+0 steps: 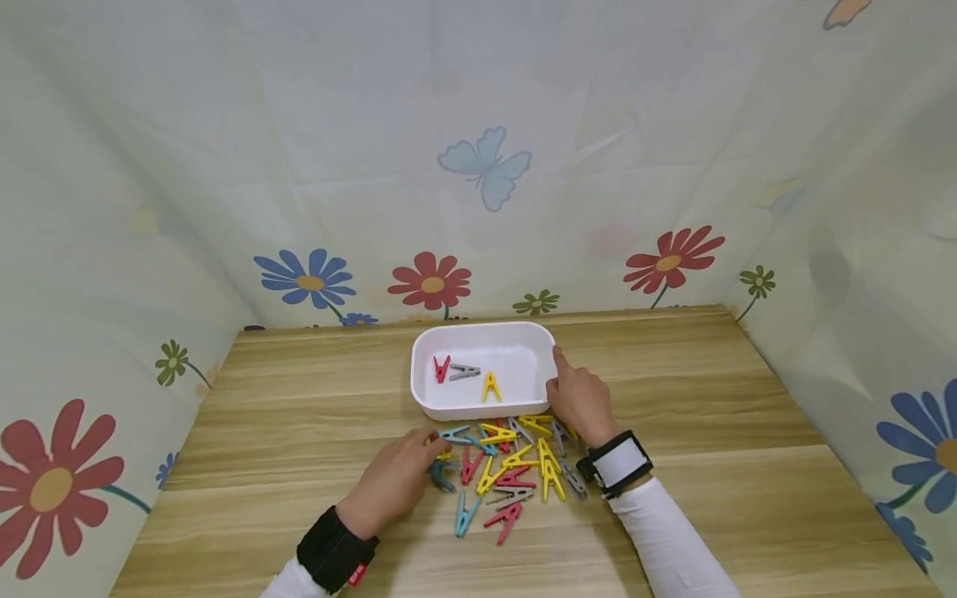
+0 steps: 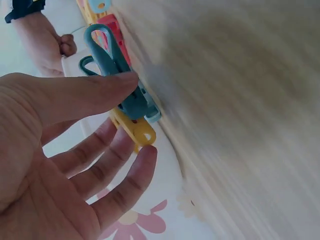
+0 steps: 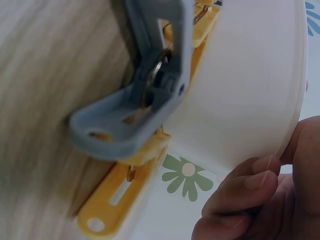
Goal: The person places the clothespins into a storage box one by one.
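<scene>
At the left edge of a pile of coloured clothespins (image 1: 516, 477) is my left hand (image 1: 396, 477). Its thumb overlaps a dark teal clothespin (image 2: 112, 65) in the left wrist view, and its spread, gently bent fingers lie near a yellow clothespin (image 2: 135, 127). The index finger is hidden there. My right hand (image 1: 583, 403) grips the right rim of a white plastic tray (image 1: 478, 411), fingers curled at the wall. Inside the tray lie a red clothespin (image 1: 441, 370), a grey clothespin (image 1: 465, 372) and a yellow clothespin (image 1: 490, 386).
The pile spreads over the wooden table (image 1: 314, 399) just in front of the tray. A grey clothespin (image 3: 112, 122) stands close to the right wrist camera. Flower-printed cloth (image 1: 486, 232) rises behind the table and along both sides.
</scene>
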Available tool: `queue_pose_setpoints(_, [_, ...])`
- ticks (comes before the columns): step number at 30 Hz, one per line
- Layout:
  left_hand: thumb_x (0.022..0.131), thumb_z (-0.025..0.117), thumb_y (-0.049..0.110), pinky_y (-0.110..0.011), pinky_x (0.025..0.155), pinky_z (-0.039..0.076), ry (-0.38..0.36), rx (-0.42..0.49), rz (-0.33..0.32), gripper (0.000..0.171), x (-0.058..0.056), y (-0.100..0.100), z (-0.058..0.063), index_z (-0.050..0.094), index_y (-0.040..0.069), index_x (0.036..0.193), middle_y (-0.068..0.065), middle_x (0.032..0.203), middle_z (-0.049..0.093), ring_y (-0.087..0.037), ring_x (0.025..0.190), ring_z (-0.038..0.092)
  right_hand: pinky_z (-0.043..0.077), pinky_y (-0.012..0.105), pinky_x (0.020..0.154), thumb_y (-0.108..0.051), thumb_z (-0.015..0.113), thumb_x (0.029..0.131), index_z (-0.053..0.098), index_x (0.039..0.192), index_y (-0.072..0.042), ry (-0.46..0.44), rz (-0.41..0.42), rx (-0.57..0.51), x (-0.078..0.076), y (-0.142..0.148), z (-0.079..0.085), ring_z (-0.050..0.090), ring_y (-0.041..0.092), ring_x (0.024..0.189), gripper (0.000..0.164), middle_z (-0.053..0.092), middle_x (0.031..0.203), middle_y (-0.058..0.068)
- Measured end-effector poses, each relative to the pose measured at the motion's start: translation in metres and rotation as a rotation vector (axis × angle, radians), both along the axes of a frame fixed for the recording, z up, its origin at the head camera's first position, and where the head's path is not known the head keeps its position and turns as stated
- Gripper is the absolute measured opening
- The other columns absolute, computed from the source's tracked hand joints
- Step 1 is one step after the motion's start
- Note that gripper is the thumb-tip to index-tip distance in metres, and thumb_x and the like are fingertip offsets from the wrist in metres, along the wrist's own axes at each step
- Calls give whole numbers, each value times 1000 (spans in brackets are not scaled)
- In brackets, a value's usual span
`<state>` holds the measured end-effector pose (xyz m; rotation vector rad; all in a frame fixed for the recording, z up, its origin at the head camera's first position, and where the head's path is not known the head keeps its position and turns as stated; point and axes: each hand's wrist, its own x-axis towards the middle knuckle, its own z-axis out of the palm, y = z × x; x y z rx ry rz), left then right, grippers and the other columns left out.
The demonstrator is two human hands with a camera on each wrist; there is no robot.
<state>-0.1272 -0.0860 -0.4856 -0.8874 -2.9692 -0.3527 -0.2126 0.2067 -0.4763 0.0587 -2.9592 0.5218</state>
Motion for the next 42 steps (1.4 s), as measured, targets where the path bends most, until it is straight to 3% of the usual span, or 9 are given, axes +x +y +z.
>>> queue_pose_setpoints(10, [86,72,5,-31,72,54,74,2,-10,30,-1,2,9,70,21,111,0,106,65,-13,91,62,31,33,42,-18,52,94,39,150,-5,-8,1,-7,0,1,-2,45,23,46,59,51,56,9])
queue_pose_setpoints(19, [86,74,11,-26,69,52,125,56,42,27,-12,4,34,72,20,112,4,106,68,-8,85,62,30,33,41,-18,53,93,41,149,-6,10,0,-11,1,1,-2,44,22,45,59,50,55,8])
queue_pose_setpoints(25, [87,75,15,-30,77,56,215,77,53,26,-24,8,54,72,18,113,0,106,71,-14,93,66,30,33,41,-18,53,93,41,149,-6,14,-3,-18,1,1,-2,45,23,46,58,50,55,8])
queue_pose_setpoints(34, [88,73,13,-28,72,56,291,125,22,25,-47,25,81,73,17,113,-1,106,70,-16,93,66,30,32,42,-19,53,94,38,151,-6,-23,-8,-17,2,0,-3,44,23,46,59,50,56,8])
queue_pose_setpoints(42, [91,69,13,-30,76,57,317,118,-11,24,-71,44,90,71,17,114,-1,108,69,-17,99,65,29,31,42,-18,53,94,39,150,-6,-8,-8,-15,1,0,-3,44,22,45,59,49,54,7])
